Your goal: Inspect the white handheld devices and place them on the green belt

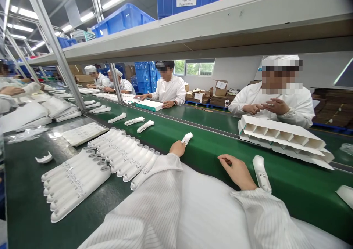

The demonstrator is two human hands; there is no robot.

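My left hand (178, 148) is closed around the lower end of a white plastic handle shell (188, 137) over the green conveyor belt (209, 146). The shell's angled head points away from me; whether it rests on the belt I cannot tell. My right hand (237, 172) hovers over the belt with nothing in it, fingers stretched out and thumb a little apart. Just right of that wrist lies another handle shell (261, 173). To my left, a row of similar shells (79, 183) lies side by side on the dark green table, with a second row (124, 153) behind it.
Three spaced shells (134, 121) lie farther up the belt. A divided white carton (284, 135) stands across it before a co-worker (273, 102). A metal post (55, 47) rises at left, and a shelf (193, 32) with blue bins (124, 19) runs overhead.
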